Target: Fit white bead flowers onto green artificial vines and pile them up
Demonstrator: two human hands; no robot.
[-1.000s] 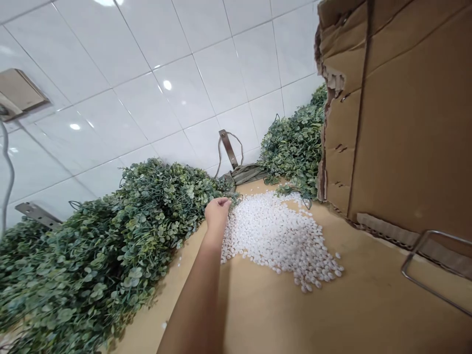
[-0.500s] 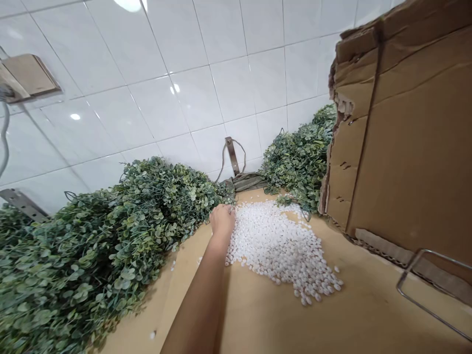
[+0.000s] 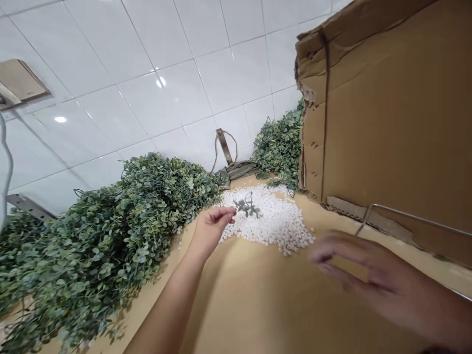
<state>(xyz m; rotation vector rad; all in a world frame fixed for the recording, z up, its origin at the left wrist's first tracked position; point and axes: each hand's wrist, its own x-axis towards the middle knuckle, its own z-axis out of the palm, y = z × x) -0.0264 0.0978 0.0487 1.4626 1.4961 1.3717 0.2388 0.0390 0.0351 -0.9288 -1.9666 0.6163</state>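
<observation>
One sprig [image 3: 249, 211]'s pinched in the left hand [image 3: 211, 227], right hand [image 3: 383, 278]'s half-curled, can't tell if empty, white bits [image 3: 282, 227] still loose.

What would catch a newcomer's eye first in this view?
Probably the bright white pieces spread near the centre, with a green sprig in the left hand seen against them. Then the big foliage heap on the left and the torn-edged cardboard on the right, behind the blurred right hand.

Beads [image 3: 275, 227] on table [image 3: 243, 305], foliage heap [image 3: 132, 221] left, second heap [image 3: 278, 142] behind, cardboard [image 3: 387, 123] right, wall [image 3: 177, 83] at back
</observation>
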